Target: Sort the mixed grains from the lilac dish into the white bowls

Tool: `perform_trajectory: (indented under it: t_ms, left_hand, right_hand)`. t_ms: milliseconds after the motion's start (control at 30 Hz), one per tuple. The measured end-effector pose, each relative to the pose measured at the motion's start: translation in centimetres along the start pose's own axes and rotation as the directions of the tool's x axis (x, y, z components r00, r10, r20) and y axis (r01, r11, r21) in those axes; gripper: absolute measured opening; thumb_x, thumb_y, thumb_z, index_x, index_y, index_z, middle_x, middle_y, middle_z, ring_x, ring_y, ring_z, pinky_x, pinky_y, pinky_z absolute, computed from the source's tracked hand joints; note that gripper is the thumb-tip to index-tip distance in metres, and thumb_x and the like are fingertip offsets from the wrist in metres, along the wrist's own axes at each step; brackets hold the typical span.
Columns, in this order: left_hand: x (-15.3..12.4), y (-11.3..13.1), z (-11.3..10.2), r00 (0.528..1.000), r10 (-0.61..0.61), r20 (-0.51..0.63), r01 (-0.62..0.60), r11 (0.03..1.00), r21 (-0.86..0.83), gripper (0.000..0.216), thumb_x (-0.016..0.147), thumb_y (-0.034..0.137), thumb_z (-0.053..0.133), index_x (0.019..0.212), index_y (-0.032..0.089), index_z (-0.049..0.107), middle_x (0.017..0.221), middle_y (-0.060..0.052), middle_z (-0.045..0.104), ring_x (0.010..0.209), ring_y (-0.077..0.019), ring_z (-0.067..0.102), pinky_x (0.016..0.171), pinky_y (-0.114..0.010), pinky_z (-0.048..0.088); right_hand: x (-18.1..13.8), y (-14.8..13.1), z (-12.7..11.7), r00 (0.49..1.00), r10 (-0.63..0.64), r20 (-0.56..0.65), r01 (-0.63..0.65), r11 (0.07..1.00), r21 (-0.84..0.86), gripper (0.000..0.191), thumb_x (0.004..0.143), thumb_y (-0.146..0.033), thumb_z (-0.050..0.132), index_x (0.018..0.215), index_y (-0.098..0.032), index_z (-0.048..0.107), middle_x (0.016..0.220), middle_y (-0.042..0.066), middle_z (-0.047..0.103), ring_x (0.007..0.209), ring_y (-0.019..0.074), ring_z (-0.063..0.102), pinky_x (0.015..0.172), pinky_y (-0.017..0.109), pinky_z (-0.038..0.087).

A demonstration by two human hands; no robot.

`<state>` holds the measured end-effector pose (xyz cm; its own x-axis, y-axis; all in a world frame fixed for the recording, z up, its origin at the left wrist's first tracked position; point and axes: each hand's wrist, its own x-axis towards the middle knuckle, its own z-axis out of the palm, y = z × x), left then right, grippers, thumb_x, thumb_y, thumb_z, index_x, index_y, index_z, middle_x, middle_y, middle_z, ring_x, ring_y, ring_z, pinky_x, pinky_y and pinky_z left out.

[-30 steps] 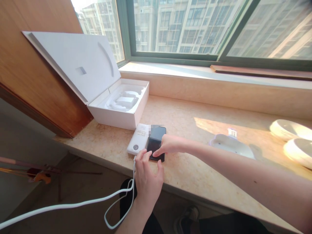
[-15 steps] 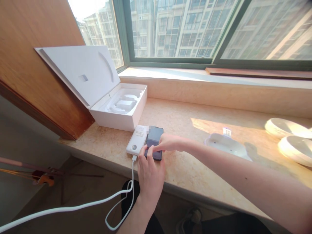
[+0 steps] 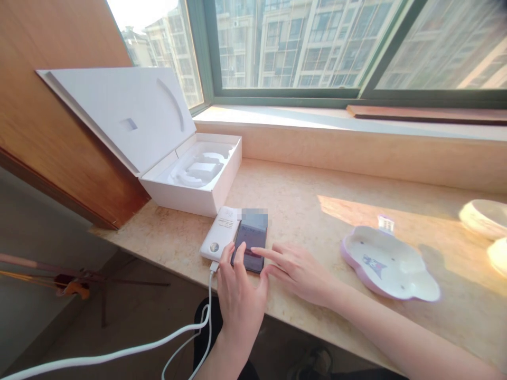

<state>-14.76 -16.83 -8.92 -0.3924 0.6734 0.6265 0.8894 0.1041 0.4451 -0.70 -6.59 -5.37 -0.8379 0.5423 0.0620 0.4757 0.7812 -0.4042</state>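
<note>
A dark phone lies flat on the stone counter beside a white power bank. A white cable runs from the power bank's near end down to the left. My left hand rests at the phone's near end, fingers stretched over its lower edge. My right hand lies just right of the phone, fingers spread, forefinger pointing at the screen's lower right part.
An open white box with a moulded insert and raised lid stands behind the power bank against a wooden panel. A lilac-rimmed shaped dish sits to the right, cream dishes further right. Windows run along the back.
My right hand has drawn back from over the phone to its right side and flattened on the counter. My left hand stays at the phone's near end. The view shifted slightly.
</note>
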Motion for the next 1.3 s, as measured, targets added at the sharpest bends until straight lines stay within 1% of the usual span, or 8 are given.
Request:
perform_trajectory:
  t_ms: [167, 333, 533, 867, 1067, 1300]
  left_hand:
    - [-0.28, -0.08, 0.23, 1.0, -0.004, -0.016, 0.005, 1.0, 0.013, 0.058, 0.088, 0.023, 0.069, 0.142, 0.017, 0.048, 0.138, -0.022, 0.054, 0.13, -0.0366, 0.057, 0.096, -0.052, 0.057]
    - [-0.17, 0.01, 0.2, 1.0, 0.008, -0.007, -0.008, 0.999, 0.034, 0.057, 0.088, 0.022, 0.068, 0.141, 0.016, 0.048, 0.137, -0.021, 0.055, 0.129, -0.0363, 0.058, 0.096, -0.052, 0.057]
    - [-0.25, -0.06, 0.32, 1.0, 0.02, -0.024, -0.019, 0.999, 0.042, 0.056, 0.088, 0.023, 0.068, 0.14, 0.015, 0.049, 0.134, -0.022, 0.057, 0.127, -0.0367, 0.059, 0.095, -0.052, 0.057]
    - [-0.04, 0.0, 0.09, 0.999, 0.048, -0.018, -0.047, 0.997, 0.056, 0.053, 0.088, 0.022, 0.067, 0.138, 0.015, 0.051, 0.132, -0.02, 0.058, 0.123, -0.0347, 0.062, 0.095, -0.049, 0.056]
    - [-0.15, -0.08, 0.28, 0.999, 0.038, -0.026, -0.037, 0.999, 0.037, 0.052, 0.089, 0.023, 0.066, 0.138, 0.017, 0.052, 0.133, -0.02, 0.058, 0.124, -0.0348, 0.061, 0.095, -0.049, 0.055]
    - [-0.16, -0.06, 0.3, 0.999, 0.038, -0.027, -0.037, 0.998, 0.043, 0.051, 0.089, 0.023, 0.066, 0.138, 0.017, 0.052, 0.133, -0.019, 0.058, 0.123, -0.0342, 0.061, 0.095, -0.048, 0.055]
  right_hand:
    - [0.15, -0.04, 0.01, 0.999, -0.046, -0.028, 0.045, 0.998, -0.037, 0.043, 0.108, -0.039, 0.041, 0.142, -0.027, 0.064, 0.089, 0.007, 0.064, 0.083, 0.0216, 0.061, 0.076, 0.038, 0.049]
    - [0.04, -0.01, 0.19, 0.995, -0.084, -0.047, 0.081, 0.994, -0.066, 0.044, 0.109, -0.04, 0.04, 0.144, -0.026, 0.063, 0.09, 0.008, 0.063, 0.082, 0.0224, 0.061, 0.074, 0.038, 0.048]
    - [-0.01, -0.15, 0.28, 0.994, -0.08, -0.072, 0.075, 0.995, -0.071, 0.042, 0.108, -0.037, 0.04, 0.141, -0.026, 0.065, 0.087, 0.007, 0.062, 0.08, 0.0211, 0.06, 0.074, 0.037, 0.047]
    - [0.05, -0.15, 0.22, 0.995, -0.084, -0.05, 0.08, 0.993, -0.081, 0.045, 0.109, -0.038, 0.037, 0.144, -0.026, 0.063, 0.088, 0.007, 0.062, 0.08, 0.0215, 0.06, 0.074, 0.037, 0.047]
    - [0.04, -0.09, 0.3, 0.994, -0.086, -0.063, 0.082, 0.994, -0.076, 0.045, 0.109, -0.038, 0.036, 0.143, -0.027, 0.063, 0.088, 0.007, 0.063, 0.08, 0.0209, 0.06, 0.074, 0.037, 0.046]
    - [0.06, -0.16, 0.19, 0.996, -0.075, -0.041, 0.071, 0.994, -0.08, 0.044, 0.109, -0.038, 0.036, 0.144, -0.027, 0.062, 0.089, 0.007, 0.063, 0.081, 0.0218, 0.061, 0.074, 0.037, 0.046]
